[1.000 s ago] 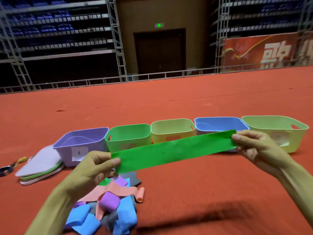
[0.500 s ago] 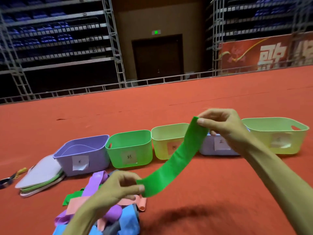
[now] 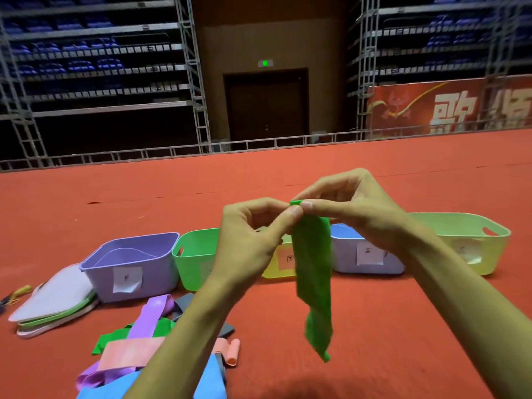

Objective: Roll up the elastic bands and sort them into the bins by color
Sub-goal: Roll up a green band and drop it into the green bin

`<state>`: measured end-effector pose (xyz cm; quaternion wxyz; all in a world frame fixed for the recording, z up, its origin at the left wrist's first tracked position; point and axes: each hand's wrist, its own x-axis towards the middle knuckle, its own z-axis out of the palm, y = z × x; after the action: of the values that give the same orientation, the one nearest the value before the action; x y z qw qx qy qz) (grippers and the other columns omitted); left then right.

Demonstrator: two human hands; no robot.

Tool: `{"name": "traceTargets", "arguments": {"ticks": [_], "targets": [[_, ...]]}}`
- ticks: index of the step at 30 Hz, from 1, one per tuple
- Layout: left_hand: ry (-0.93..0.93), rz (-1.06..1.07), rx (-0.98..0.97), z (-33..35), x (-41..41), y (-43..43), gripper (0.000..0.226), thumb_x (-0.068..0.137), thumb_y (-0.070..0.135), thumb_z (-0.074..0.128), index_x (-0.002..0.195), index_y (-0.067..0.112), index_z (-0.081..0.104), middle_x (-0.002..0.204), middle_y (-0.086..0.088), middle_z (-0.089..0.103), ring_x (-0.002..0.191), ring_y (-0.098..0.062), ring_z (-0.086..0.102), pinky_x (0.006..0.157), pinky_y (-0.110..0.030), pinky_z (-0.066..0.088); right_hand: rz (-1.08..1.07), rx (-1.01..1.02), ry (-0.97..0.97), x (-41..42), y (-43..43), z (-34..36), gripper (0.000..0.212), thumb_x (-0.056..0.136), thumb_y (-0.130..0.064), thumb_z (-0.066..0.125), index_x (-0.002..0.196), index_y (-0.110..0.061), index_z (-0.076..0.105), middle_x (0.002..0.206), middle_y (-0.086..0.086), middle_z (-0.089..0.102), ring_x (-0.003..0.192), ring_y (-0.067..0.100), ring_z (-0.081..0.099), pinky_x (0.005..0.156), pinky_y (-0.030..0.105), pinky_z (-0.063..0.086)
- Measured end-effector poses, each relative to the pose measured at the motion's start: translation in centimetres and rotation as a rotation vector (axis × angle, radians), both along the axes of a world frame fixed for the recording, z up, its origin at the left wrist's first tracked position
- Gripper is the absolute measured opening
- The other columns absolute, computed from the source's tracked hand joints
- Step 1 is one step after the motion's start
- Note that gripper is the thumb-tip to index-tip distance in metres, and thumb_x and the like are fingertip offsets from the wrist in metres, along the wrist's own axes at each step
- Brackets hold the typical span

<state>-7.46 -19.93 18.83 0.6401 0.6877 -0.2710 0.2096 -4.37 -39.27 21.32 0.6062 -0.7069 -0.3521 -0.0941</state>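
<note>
Five bins stand in a row on the red floor (image 3: 403,326), open tops up and paper labels facing the person, presumably so each colour's home can be read at a glance. Farthest left, outside the row, lies a flat stack of lids (image 3: 54,298). Next comes the purple bin (image 3: 155,272), and in front of it the pile of loose bands (image 3: 135,347) in purple, pink, blue, green and grey, lying close to the body, probably for easy reach. The green bin (image 3: 193,260) follows, the likely home of the band in hand. The left hand (image 3: 247,240) is raised before it, thumb and forefinger pinched on the top edge of the green band (image 3: 313,269). That band hangs in the air from the pinch, its twisted tail apparently clear of the floor, passing in front of the yellow bin (image 3: 272,270). The right hand (image 3: 357,208) meets the left at the same edge, fingertips clamped on a first small fold. Held high, the length dangles straight and should wind evenly, though rolling looks barely begun. Beyond sit the blue bin (image 3: 345,254) and, last, the pale green bin (image 3: 489,254).
</note>
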Motion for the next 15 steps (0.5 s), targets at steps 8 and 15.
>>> {"name": "traceTargets", "arguments": {"ticks": [8,15], "targets": [[0.082,0.0,-0.137,-0.3,0.9,-0.5,0.008,0.087,0.014,0.075,0.089,0.01,0.081,0.081,-0.006,0.079,0.072,-0.012,0.067,0.061,-0.023,0.05,-0.044,0.22,0.062,-0.3,0.0,-1.4,0.019,0.078,-0.014,0.081,0.093,-0.003,0.078,0.09,0.024,0.077,0.076,0.028,0.071,0.063,0.035,0.058],[0.13,-0.07,-0.123,-0.2,1.2,0.8,0.016,0.083,0.011,0.08,0.099,0.01,0.079,0.084,-0.005,0.077,0.074,-0.011,0.067,0.058,-0.021,0.05,-0.101,0.283,-0.103,-1.1,1.3,-2.3,0.015,0.087,0.005,0.073,0.097,-0.004,0.078,0.086,0.012,0.08,0.077,0.021,0.076,0.066,0.029,0.06]]}}
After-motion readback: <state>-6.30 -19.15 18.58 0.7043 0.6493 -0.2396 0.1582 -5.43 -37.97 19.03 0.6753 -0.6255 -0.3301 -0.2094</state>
